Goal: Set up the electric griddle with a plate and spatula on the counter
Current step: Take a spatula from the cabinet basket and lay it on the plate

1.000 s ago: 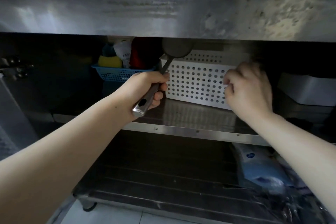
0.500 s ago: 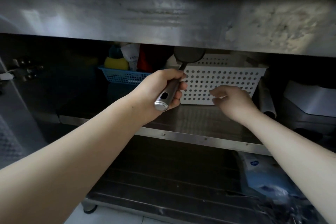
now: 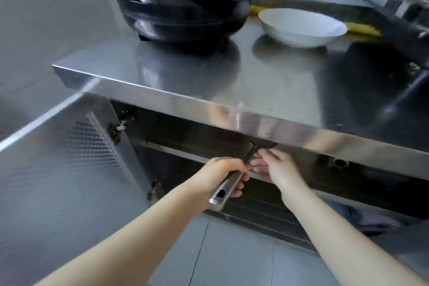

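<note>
head cam: i've come up out of the cupboard [image 3: 181, 137], spatula [image 3: 224, 191] out with me, left hand [image 3: 220, 175] wrapped round its handle below the counter [image 3: 185, 72] edge. right hand [image 3: 277, 169] loose beside it, empty. griddle [image 3: 181, 4] and plate [image 3: 301, 26] already up top.

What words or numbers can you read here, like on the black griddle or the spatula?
None can be read. The electric griddle, the white plate, the spatula handle in the left hand and the steel counter show no letters or numbers, and the picture is blurred.
</note>
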